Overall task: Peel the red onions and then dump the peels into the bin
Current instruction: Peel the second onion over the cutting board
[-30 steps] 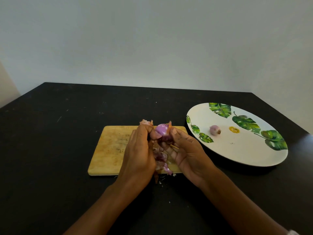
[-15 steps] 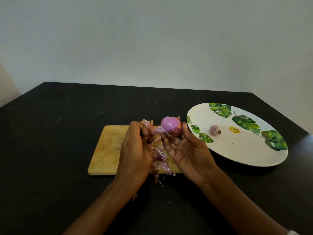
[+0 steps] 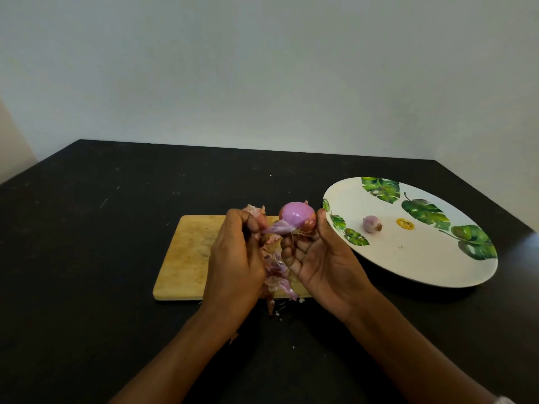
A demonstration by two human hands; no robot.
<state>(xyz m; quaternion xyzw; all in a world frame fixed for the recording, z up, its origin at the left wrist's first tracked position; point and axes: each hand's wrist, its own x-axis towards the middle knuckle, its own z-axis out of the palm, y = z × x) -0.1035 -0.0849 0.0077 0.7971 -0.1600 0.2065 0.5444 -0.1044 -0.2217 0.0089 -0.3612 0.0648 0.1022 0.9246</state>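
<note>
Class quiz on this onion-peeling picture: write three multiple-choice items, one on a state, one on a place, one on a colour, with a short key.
1. The left hand pinches a strip of skin attached to the big onion in the right hand's grip. That onion is: A) wholly in dry skin B) partly peeled C) sliced.
2. The small onion lies: A) on the plate B) in the left hand C) on the strip of skin.
3. The leaves printed on the plate are: A) green B) blue C) red.
Key: 1 B, shiny purple flesh shows beside leftover skin; 2 A, it rests on the plate's white face; 3 A, the leaves are plainly green.
</note>
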